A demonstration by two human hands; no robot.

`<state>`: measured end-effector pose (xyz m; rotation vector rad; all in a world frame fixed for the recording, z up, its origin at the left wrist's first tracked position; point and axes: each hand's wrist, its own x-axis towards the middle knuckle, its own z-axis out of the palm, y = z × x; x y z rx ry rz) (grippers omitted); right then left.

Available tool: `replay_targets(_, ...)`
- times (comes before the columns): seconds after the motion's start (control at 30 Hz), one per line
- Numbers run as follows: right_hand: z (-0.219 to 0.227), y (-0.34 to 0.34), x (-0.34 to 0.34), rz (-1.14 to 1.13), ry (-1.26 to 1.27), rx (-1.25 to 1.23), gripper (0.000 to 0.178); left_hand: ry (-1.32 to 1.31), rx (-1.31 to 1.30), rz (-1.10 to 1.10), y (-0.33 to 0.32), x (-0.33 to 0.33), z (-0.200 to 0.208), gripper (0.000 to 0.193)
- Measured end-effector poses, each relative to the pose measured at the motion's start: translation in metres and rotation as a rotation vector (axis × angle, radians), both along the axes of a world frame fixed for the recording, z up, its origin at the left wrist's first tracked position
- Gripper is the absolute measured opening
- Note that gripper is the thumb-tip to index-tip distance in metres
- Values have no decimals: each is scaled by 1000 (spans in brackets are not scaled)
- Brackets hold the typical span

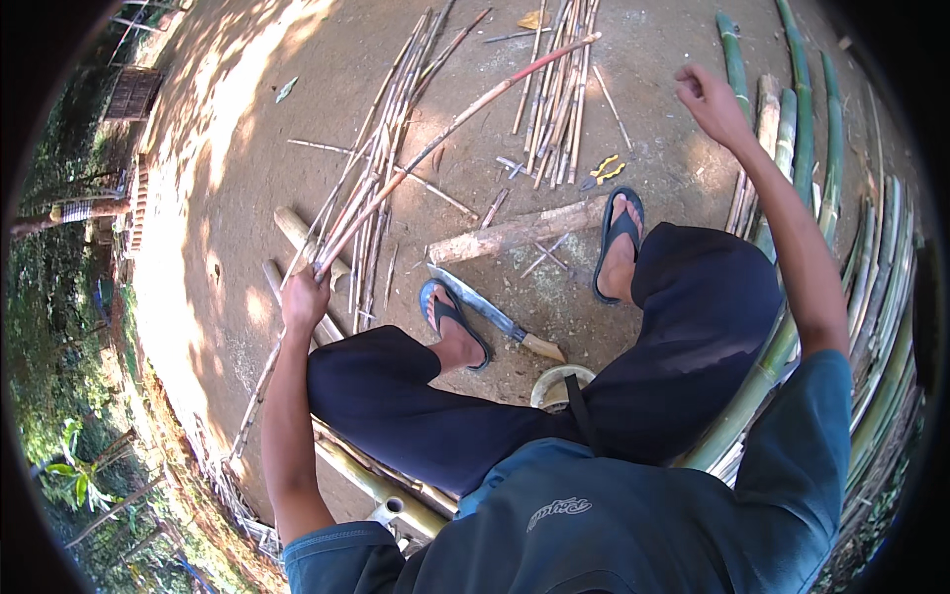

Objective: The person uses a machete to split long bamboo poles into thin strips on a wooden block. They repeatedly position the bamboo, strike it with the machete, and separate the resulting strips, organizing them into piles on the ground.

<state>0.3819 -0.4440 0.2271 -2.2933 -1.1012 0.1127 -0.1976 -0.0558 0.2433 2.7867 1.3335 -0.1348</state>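
My left hand [306, 300] grips the near end of a long reddish bamboo stick [463, 118], which slants up and away to the right over the ground. Beside and beneath it lies a loose bundle of thin bamboo sticks [377, 183]. Out to the far right, my right hand [712, 104] is raised with its fingers curled in and nothing showing in them; the closest things to it are green bamboo poles [734, 61]. A machete [485, 310] with a wooden handle rests on the dirt between my feet, its tip by my left sandal.
A short log [522, 229] lies across the ground ahead of my feet. Past it are yellow-handled pliers [603, 172] and another pile of sticks [562, 99]. Split bamboo [881, 272] is stacked along my right side. A pale round container [552, 387] stands between my legs.
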Motion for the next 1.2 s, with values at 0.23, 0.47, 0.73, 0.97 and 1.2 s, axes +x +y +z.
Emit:
replay_targets(0.23,-38,94,-98,647,-211,-1011,37,-74,5,156,-10,-55,10,43)
replay_targets(0.47,-217,66,-192,464,-185,-888,76,-97,13,151,-7,-69,0,39)
replay_targets(0.73,-240,44,-213,544,-105,-809,64,114,-114,161,3,-83,-7,34)
replay_targets(0.97,-241,75,-216,352,-9,-597,60,75,-235,153,10,-86,-21,39)
replay_targets(1.2,-269,116,-245,-10,76,-632,65,237,-288,208,32,-90,-62,45)
